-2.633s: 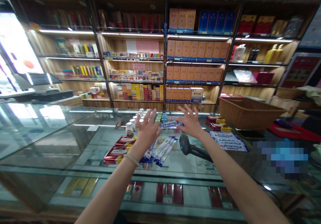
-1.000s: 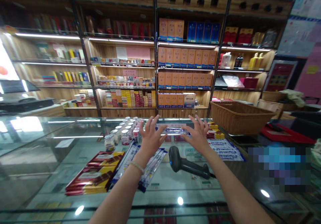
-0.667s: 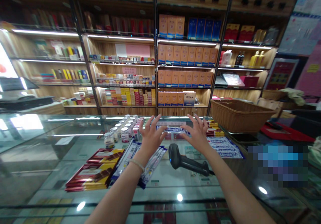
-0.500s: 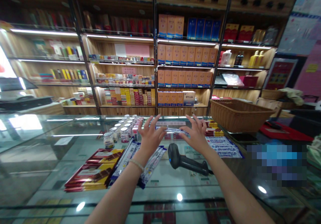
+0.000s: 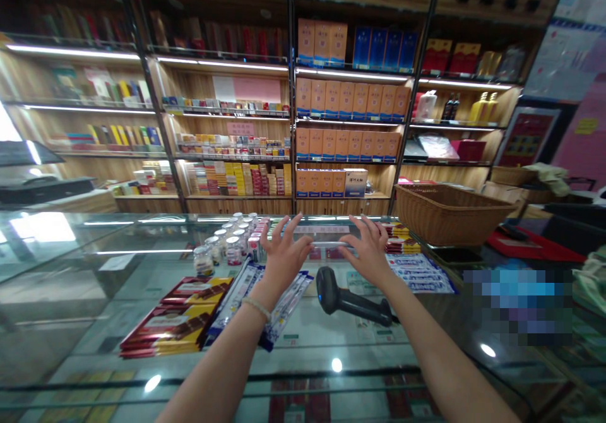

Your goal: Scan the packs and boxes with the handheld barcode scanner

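Note:
Between my hands is a thin pale strip, a long blue-and-white snack packet (image 5: 326,244) seen nearly edge-on. My left hand (image 5: 284,256) pinches one end at the thumb, its other fingers raised. My right hand (image 5: 369,252) grips the opposite end in the same way. Under my left wrist lie several long blue-and-white packets (image 5: 237,297). A black barcode scanner (image 5: 353,302) rests on the glass counter (image 5: 303,353), below and between the hands. Beyond my right wrist, more blue-and-white packets (image 5: 419,273) are laid side by side.
Red-and-yellow chocolate bars (image 5: 175,322) form stacks at left. Small lidded jars (image 5: 233,250) stand behind them. A wicker basket (image 5: 449,214) and red-and-yellow packs (image 5: 402,240) are at the back right. Lit shelves (image 5: 350,164) with boxes line the wall.
The packet between my hands has tilted from showing its printed blue-and-white face to a thin edge. Both hands stay in nearly the same place. The view has shifted slightly.

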`<move>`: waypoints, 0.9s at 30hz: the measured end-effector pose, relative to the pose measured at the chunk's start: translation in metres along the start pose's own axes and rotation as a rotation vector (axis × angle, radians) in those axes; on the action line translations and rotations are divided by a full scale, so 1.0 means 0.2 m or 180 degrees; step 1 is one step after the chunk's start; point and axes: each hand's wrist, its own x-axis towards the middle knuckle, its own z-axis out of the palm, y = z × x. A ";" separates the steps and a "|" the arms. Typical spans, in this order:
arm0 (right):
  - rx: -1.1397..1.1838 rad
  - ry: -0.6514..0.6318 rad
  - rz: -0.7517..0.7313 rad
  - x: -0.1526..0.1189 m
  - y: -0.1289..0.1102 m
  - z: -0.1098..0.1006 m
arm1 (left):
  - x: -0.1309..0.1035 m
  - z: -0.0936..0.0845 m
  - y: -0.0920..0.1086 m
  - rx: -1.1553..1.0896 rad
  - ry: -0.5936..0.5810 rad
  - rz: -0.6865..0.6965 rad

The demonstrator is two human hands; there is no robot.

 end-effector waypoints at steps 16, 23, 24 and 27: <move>0.0294 -0.0113 0.0356 0.00 -0.01 0.03 | 0.00 -0.01 0.01 0.0000 -0.0126 -0.0028; 0.0355 -0.0285 0.0396 0.00 -0.02 0.04 | -0.02 0.00 0.02 -0.0015 -0.0072 0.0160; 0.0321 -0.0285 0.0387 0.00 -0.02 0.04 | -0.02 0.00 0.02 -0.0014 -0.0067 0.0159; 0.0257 -0.0232 0.0345 -0.01 -0.02 0.03 | -0.02 0.00 0.01 -0.0011 -0.0026 0.0147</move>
